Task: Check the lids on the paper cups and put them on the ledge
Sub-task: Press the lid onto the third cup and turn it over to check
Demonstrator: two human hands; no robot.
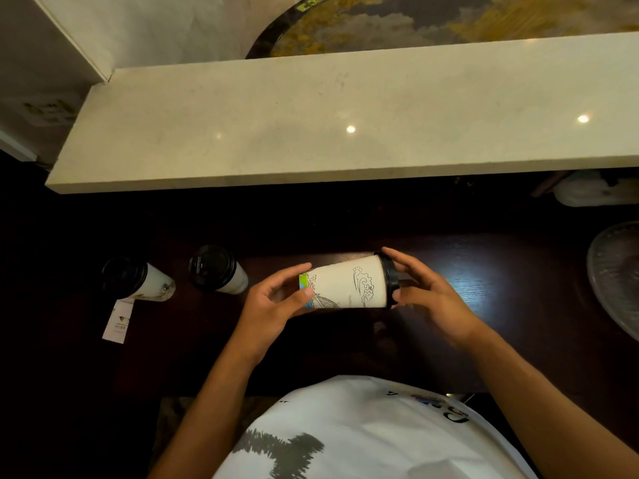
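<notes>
Dark wooden desk (484, 281) | left hand (276, 302) grips white paper cup (349, 285) base, right hand (428, 299) pinches black plastic lid (390, 280) | likely light, crushable: hold gently

You're looking down at a dark wood counter (484, 288), glossy, with a pale glare patch. Beyond it runs a long pale stone shelf (311, 126), raised above the counter, showing small ceiling-light reflections (350, 129). Behind the shelf, a round dark-rimmed panel (432, 22) with gold and grey cloud patterns. Left of the shelf, a white wall corner (69, 36). At the counter's right edge, a clear ribbed glass dish (619, 281).
</notes>
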